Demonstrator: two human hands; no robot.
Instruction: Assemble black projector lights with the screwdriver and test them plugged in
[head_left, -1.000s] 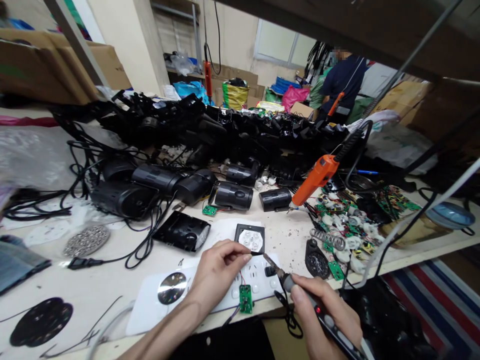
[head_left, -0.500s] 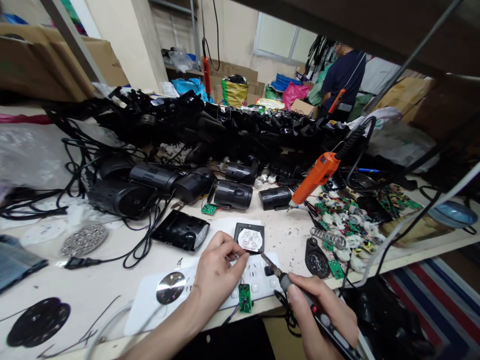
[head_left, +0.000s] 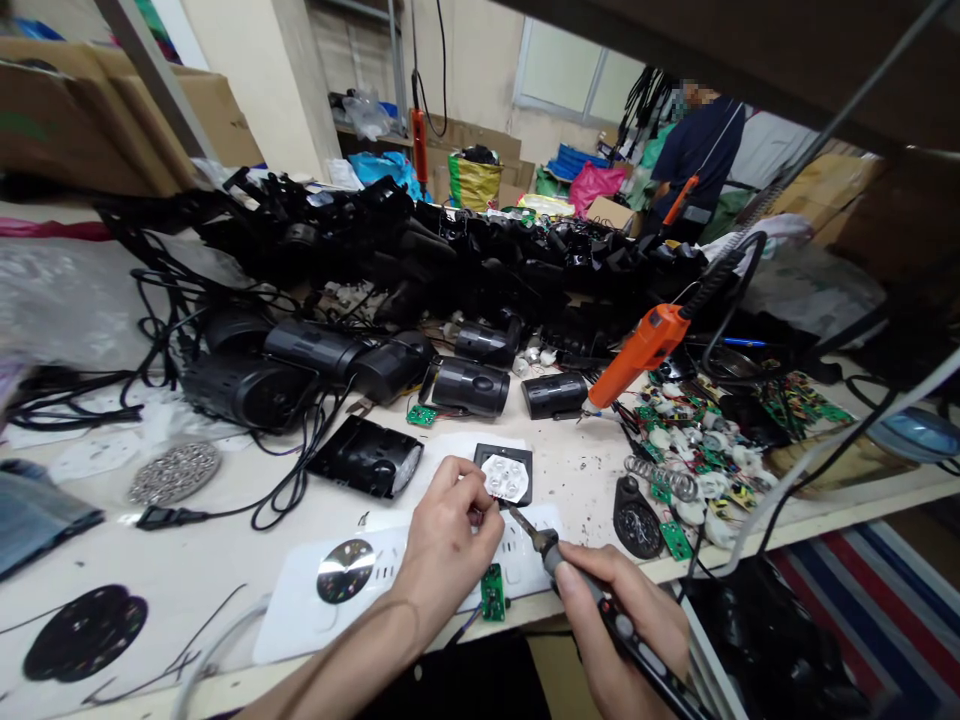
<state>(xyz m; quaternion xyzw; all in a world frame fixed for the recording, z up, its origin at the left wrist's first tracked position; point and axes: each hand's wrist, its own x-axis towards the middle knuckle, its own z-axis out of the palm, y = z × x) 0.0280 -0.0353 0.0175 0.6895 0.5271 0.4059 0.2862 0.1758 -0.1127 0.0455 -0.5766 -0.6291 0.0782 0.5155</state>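
Observation:
My left hand (head_left: 448, 540) is curled in a pinch above the white power strip (head_left: 300, 610), its fingertips next to the square black frame with a white lens plate (head_left: 505, 474). What it pinches is too small to name. My right hand (head_left: 626, 625) grips a black soldering iron (head_left: 592, 605), and the iron's tip points up-left to meet the left fingertips. A small green circuit board (head_left: 492, 592) with thin wires lies on the strip below both hands.
Black lamp housings (head_left: 465, 385) and cables cover the bench behind. An orange power screwdriver (head_left: 637, 352) hangs at right over a heap of green boards and white parts (head_left: 697, 445). A perforated metal disc (head_left: 174, 472) lies left. Another person (head_left: 694, 160) stands far back.
Both hands have shifted a little left. The left hand has curled tighter, and the soldering iron's tip has come in closer to its fingertips.

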